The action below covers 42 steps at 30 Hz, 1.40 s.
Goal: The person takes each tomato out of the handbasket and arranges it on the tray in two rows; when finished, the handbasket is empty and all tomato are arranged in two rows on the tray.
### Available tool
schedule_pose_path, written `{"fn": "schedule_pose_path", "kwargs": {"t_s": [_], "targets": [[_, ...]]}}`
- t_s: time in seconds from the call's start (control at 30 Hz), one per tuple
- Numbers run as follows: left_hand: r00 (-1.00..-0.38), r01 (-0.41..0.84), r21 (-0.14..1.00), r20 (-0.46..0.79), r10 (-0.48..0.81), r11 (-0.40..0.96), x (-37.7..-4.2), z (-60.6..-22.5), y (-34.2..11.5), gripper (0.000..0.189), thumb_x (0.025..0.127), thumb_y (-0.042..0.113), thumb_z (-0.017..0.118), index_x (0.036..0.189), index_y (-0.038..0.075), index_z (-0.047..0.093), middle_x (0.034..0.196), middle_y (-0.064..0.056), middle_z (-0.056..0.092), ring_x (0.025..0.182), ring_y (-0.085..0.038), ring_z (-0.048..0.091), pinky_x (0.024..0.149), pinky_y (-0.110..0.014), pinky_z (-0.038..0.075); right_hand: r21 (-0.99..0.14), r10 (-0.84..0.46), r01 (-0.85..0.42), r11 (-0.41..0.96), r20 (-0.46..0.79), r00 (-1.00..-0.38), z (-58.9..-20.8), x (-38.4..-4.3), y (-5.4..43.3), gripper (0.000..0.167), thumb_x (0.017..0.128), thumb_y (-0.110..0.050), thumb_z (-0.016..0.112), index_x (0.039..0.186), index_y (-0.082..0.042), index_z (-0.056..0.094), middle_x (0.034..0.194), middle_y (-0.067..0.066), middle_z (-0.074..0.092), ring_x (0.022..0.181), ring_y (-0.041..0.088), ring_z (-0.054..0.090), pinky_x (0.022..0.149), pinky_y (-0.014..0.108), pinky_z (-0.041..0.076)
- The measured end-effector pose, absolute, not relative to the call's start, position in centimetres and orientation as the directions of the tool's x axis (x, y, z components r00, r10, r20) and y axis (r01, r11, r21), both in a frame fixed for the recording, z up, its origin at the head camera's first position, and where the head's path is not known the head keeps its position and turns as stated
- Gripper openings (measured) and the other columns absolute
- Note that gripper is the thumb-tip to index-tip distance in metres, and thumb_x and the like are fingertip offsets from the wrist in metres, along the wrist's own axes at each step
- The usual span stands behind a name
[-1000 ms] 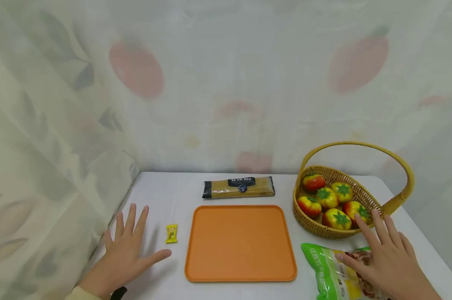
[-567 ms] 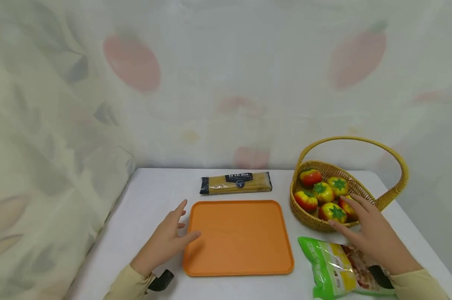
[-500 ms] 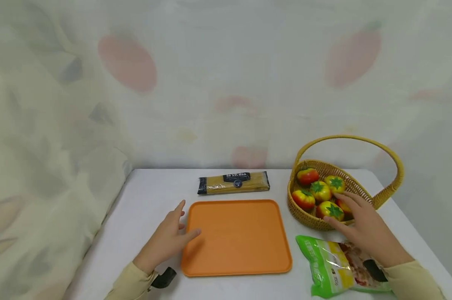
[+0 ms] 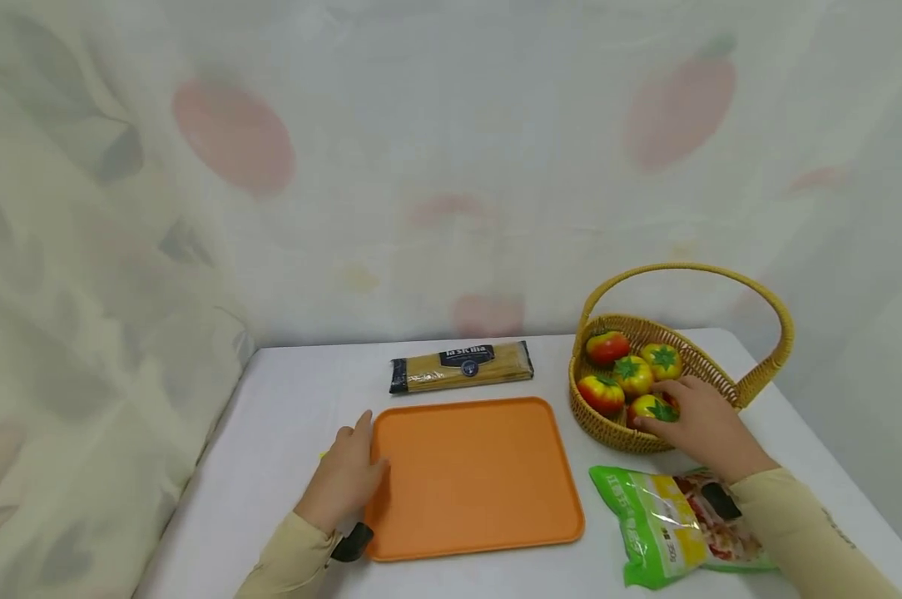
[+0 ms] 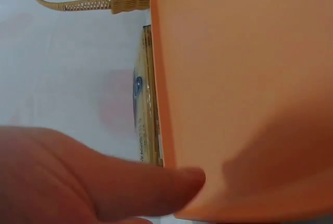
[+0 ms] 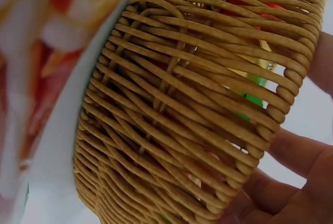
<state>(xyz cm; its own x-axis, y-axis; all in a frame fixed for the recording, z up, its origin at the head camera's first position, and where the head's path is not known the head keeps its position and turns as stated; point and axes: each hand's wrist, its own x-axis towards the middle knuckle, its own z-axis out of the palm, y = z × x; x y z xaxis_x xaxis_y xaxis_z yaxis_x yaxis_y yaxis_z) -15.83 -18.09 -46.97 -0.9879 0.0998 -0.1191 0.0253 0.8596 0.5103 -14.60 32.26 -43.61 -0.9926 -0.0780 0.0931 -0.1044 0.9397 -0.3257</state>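
My left hand [image 4: 344, 476] hovers at the left edge of the orange tray [image 4: 481, 474]. Its thumb [image 5: 171, 185] reaches over the rim, casting a shadow, in the left wrist view. A small yellow packet [image 4: 323, 455] shows only as a sliver behind this hand. My right hand [image 4: 701, 423] reaches over the front rim of the wicker basket [image 4: 608, 433]. Its thumb and fingers spread around a red-and-yellow tomato [image 4: 649, 408] at the front; contact cannot be told. In the right wrist view the basket wall [image 6: 177, 94] covers much of the fingers.
Several more tomatoes [image 4: 632, 376] lie in the basket, under its tall arched handle [image 4: 683, 266]. A spaghetti pack [image 4: 462, 366] lies behind the tray. Below the right forearm sits a green food bag [image 4: 646, 520]. Patterned cloth [image 4: 451, 166] closes off the back and left.
Both hands started spread apart. The left hand moved right, over the yellow packet to the tray's edge. The right hand moved forward and left into the basket. The view shifted slightly.
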Motion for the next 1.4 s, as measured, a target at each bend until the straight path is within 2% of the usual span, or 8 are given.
{"fn": "schedule_pose_path", "kwargs": {"t_s": [0.2, 0.37, 0.57, 0.7, 0.93, 1.07, 1.27, 1.4], "targets": [[-0.987, 0.082, 0.475, -0.081, 0.136, 0.876, -16.2, -47.4, -18.5, 0.064, 0.099, 0.002, 0.065, 0.158, -0.009, 0.044, 0.134, -0.036, 0.062, 0.111, -0.041, 0.069, 0.092, -0.056, 0.06, -0.309, -0.05, -0.064, 0.949, 0.054, -0.997, -43.5, -14.8, 32.3, 0.07, 0.086, -0.048, 0.089, 0.127, 0.007, 0.073, 0.117, 0.028, 0.071, 0.109, 0.048, 0.065, 0.092, 0.067, 0.054], [-0.983, 0.09, 0.484, -0.096, 0.154, 0.871, -16.4, -47.6, -18.9, 0.053, 0.1, 0.003, 0.065, 0.151, -0.006, 0.054, 0.122, -0.027, 0.069, 0.099, -0.03, 0.066, 0.084, -0.049, 0.058, -0.281, -0.053, -0.068, 0.957, 0.061, -0.997, -43.4, -15.1, 32.1, 0.068, 0.081, -0.05, 0.092, 0.117, 0.005, 0.076, 0.107, 0.021, 0.075, 0.1, 0.041, 0.067, 0.087, 0.061, 0.056], [-0.98, 0.083, 0.478, -0.118, 0.158, 0.875, -16.7, -47.8, -19.6, 0.05, 0.1, 0.003, 0.066, 0.148, -0.005, 0.057, 0.119, -0.022, 0.071, 0.095, -0.026, 0.064, 0.084, -0.047, 0.058, -0.295, -0.047, -0.056, 0.954, 0.037, -0.998, -43.4, -15.6, 31.6, 0.068, 0.083, -0.049, 0.092, 0.121, 0.005, 0.075, 0.112, 0.024, 0.077, 0.101, 0.042, 0.07, 0.088, 0.062, 0.057], [-0.974, 0.082, 0.512, -0.141, 0.178, 0.855, -17.1, -47.8, -19.8, 0.052, 0.099, 0.002, 0.066, 0.15, -0.004, 0.056, 0.119, -0.021, 0.071, 0.092, -0.023, 0.062, 0.083, -0.043, 0.058, -0.289, -0.037, -0.044, 0.956, 0.028, -0.999, -43.1, -15.5, 31.6, 0.069, 0.084, -0.047, 0.091, 0.124, 0.007, 0.074, 0.117, 0.028, 0.075, 0.107, 0.047, 0.069, 0.092, 0.065, 0.056], [-0.952, 0.016, 0.611, -0.234, 0.199, 0.792, -17.8, -47.6, -19.8, 0.064, 0.1, 0.0, 0.067, 0.16, -0.004, 0.044, 0.125, -0.024, 0.071, 0.071, -0.016, 0.067, 0.067, -0.032, 0.058, -0.28, -0.028, -0.049, 0.959, 0.079, -0.996, -41.5, -14.7, 30.9, 0.075, 0.086, -0.048, 0.088, 0.133, 0.007, 0.07, 0.129, 0.035, 0.068, 0.12, 0.056, 0.06, 0.101, 0.073, 0.049], [-0.939, -0.023, 0.637, -0.279, 0.203, 0.77, -18.0, -47.3, -19.7, 0.069, 0.102, 0.001, 0.067, 0.164, -0.004, 0.037, 0.124, -0.023, 0.072, 0.067, -0.016, 0.068, 0.063, -0.032, 0.058, -0.306, -0.03, -0.068, 0.95, 0.127, -0.991, -40.2, -14.5, 29.2, 0.077, 0.087, -0.049, 0.088, 0.136, 0.007, 0.067, 0.137, 0.038, 0.063, 0.125, 0.059, 0.057, 0.103, 0.074, 0.048], [-0.938, -0.032, 0.651, -0.282, 0.202, 0.758, -17.8, -47.3, -20.0, 0.069, 0.103, 0.001, 0.066, 0.165, -0.003, 0.036, 0.098, -0.011, 0.072, 0.059, -0.02, 0.067, 0.057, -0.032, 0.054, -0.406, -0.043, -0.096, 0.909, 0.137, -0.99, -39.1, -14.8, 24.3, 0.075, 0.091, -0.052, 0.084, 0.142, 0.0, 0.064, 0.139, 0.029, 0.063, 0.118, 0.045, 0.063, 0.1, 0.067, 0.053], [-0.938, -0.04, 0.666, -0.283, 0.202, 0.745, -17.9, -47.3, -19.9, 0.068, 0.104, 0.001, 0.065, 0.165, -0.002, 0.036, 0.099, -0.011, 0.071, 0.06, -0.019, 0.067, 0.056, -0.032, 0.056, -0.472, -0.063, -0.13, 0.872, 0.154, -0.986, -39.2, -15.4, 20.6, 0.07, 0.092, -0.049, 0.084, 0.142, -0.005, 0.065, 0.141, 0.022, 0.063, 0.121, 0.039, 0.063, 0.104, 0.062, 0.053]]}}
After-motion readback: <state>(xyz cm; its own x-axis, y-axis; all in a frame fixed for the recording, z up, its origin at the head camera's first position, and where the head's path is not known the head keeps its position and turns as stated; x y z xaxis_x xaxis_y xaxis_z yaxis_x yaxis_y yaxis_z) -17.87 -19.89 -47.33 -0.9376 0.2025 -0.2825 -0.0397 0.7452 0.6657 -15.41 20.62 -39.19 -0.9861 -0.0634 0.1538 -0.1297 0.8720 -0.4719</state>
